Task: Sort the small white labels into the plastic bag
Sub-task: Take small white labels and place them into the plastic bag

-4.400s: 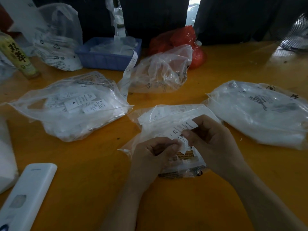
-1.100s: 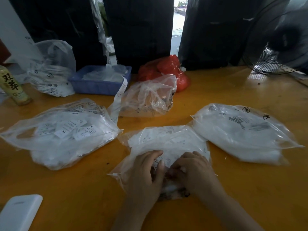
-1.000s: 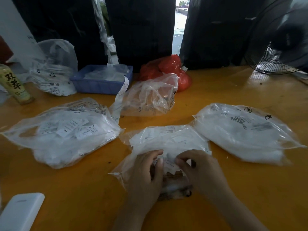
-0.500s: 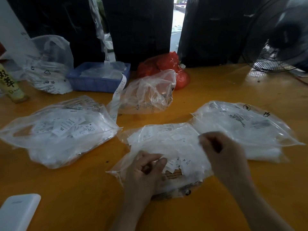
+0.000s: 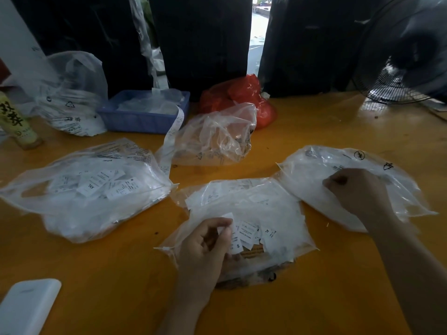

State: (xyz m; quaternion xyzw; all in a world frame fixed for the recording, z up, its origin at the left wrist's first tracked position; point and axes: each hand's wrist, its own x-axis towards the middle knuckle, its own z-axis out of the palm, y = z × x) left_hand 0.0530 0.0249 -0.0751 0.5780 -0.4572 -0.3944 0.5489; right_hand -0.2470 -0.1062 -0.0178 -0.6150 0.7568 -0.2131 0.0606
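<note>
Head view: two hands (image 5: 203, 250), five clear bags (image 5: 84, 189).

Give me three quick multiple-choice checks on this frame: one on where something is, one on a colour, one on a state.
1. Where is the right hand?
A. on the right-side bag
B. in the blue tray
C. on the fan

2. What colour is the bag at the back centre?
A. green
B. red
C. black

3. What is the left hand doing?
A. lying flat
B. pinching white labels
C. gripping the bottle

Answers: 1 A, its fingers rest on that bag; 2 B, it is plainly red; 3 B, labels show between thumb and fingers.
</note>
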